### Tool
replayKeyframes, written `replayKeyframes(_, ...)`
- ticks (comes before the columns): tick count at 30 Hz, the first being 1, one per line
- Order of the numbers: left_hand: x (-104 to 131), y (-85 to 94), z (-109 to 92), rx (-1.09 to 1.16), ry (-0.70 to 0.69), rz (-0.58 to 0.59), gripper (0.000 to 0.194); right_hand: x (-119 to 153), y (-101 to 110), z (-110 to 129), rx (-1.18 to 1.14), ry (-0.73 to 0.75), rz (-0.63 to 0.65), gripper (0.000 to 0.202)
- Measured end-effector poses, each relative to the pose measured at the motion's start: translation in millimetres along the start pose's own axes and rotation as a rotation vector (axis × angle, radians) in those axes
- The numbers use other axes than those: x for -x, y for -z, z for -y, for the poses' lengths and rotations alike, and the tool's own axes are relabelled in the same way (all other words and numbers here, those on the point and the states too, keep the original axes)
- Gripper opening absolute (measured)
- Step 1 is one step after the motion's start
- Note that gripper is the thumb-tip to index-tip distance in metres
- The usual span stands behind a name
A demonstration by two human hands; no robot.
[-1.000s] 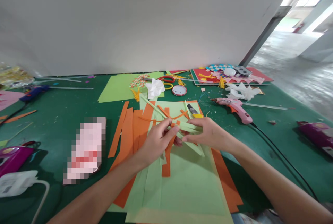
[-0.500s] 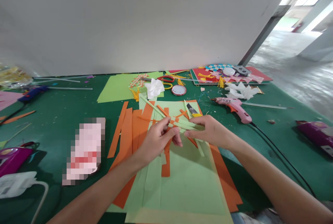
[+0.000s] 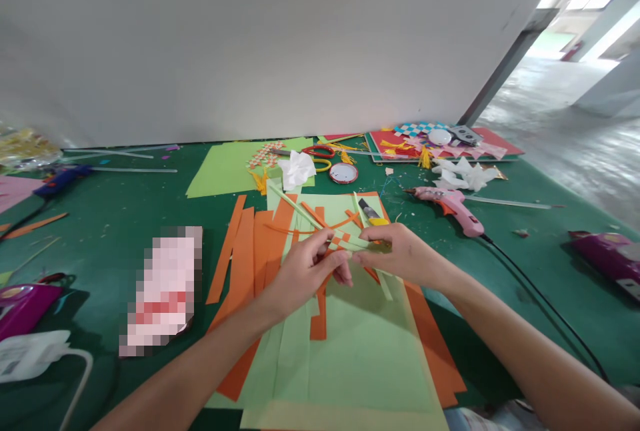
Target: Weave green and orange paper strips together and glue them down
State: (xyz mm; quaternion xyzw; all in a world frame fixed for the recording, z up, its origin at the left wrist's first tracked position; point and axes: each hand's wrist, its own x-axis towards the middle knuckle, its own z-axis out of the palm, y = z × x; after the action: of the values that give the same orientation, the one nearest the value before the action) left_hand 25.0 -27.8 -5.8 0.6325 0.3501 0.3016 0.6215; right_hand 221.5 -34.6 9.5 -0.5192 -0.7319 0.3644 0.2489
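Observation:
A small weave of orange and pale green paper strips is held between my two hands, above pale green sheets. My left hand pinches its left side, fingers curled. On the right side, my right hand grips the green strips between thumb and fingers. A craft knife with a yellow part lies just beyond my right hand. Wide orange strips lie to the left of the sheets, and loose narrow strips spread out beyond my hands.
A pink glue gun with a black cord lies at the right. A phone, blurred by pixels, is at the left. Red-handled scissors, crumpled tissue and a round tin sit near the wall.
The checked orange and green weave shows more between my hands. My left fingers have shifted slightly right, and an orange strip now curves up behind the weave.

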Motion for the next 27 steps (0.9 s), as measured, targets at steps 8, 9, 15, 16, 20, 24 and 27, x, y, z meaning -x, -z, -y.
replayKeyframes(8,0.2,0.7,-2.9,-0.06,0.012,-0.04,0.022,2.3,2.9,1.7,0.083,0.01,-0.091,0.026)
replayKeyframes(9,0.2,0.8,-2.7,-0.078,0.012,-0.043,0.023,2.4,3.1,1.8,0.083,0.009,-0.087,0.026)
replayKeyframes(15,-0.4,1.1,0.1,-0.112,0.004,-0.052,0.031,1.4,2.8,0.4,0.085,0.012,-0.062,0.029)
replayKeyframes(16,-0.4,1.1,0.3,-0.105,0.007,-0.052,0.032,1.2,2.6,0.3,0.084,0.015,-0.065,0.029)
replayKeyframes(20,-0.1,1.1,0.5,-0.127,0.007,-0.043,0.032,1.8,1.3,2.6,0.038,0.047,-0.104,0.027)
replayKeyframes(24,-0.2,1.2,1.2,-0.145,0.002,-0.03,0.032,2.8,-0.1,5.2,0.006,0.1,-0.138,0.02)
replayKeyframes(27,0.0,1.8,1.8,-0.146,-0.007,-0.03,0.032,2.7,-1.0,4.6,0.016,0.137,-0.138,0.018)
